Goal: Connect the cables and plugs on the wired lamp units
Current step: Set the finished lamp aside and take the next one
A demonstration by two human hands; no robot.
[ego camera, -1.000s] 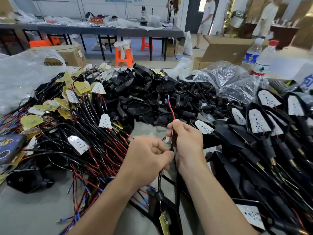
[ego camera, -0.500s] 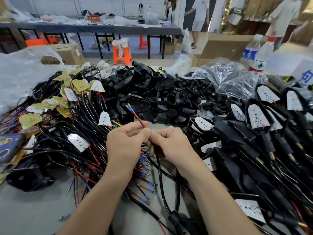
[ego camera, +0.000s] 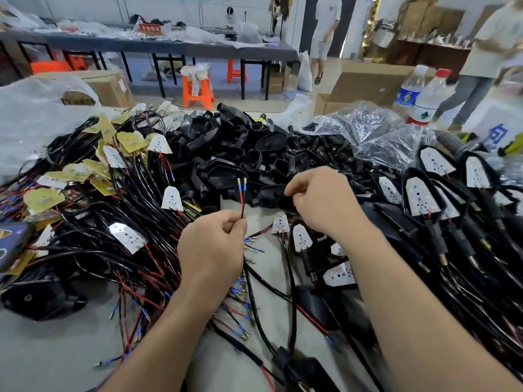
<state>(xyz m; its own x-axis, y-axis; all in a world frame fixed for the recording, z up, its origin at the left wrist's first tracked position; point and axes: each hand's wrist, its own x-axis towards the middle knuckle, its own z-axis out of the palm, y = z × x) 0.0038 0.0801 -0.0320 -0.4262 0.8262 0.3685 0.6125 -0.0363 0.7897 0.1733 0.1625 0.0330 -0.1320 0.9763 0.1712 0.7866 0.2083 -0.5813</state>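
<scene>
Pinching a red-and-black wire pair point(ego camera: 241, 199) upright over the counter point(ego camera: 42, 349), our left hand point(ego camera: 210, 250) sits apart from our right hand point(ego camera: 319, 202), curled at the pile of black housings point(ego camera: 254, 162); we cannot tell its grip. We judge this pair unconnected, and many loose leads point(ego camera: 113, 222) remain.

The left hand point(ego camera: 210, 250) and right hand point(ego camera: 319, 202) are bare, knuckles plainly showing. The left forearm point(ego camera: 167, 335) and right forearm point(ego camera: 424, 306) are bare too, right down to the view's lower edge.
</scene>
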